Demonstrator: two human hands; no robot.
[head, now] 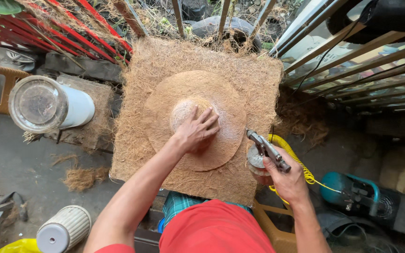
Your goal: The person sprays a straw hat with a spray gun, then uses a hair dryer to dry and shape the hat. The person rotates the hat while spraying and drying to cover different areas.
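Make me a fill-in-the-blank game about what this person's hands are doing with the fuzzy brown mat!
1. The left hand presses on the round ____ at the centre of the fibre mat.
2. The right hand holds a metal ____ gun.
3. The coiled hose on the gun is ____ in colour.

Missing words: bump; spray; yellow

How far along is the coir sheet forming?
Looks done: the square coir sheet already shows a round pressed disc with a raised dome. In hand: the left hand presses on the dome; the right hand holds a spray gun beside the sheet, nozzle towards the disc. Left: the loose, frayed fibre edges around the disc appear untrimmed.
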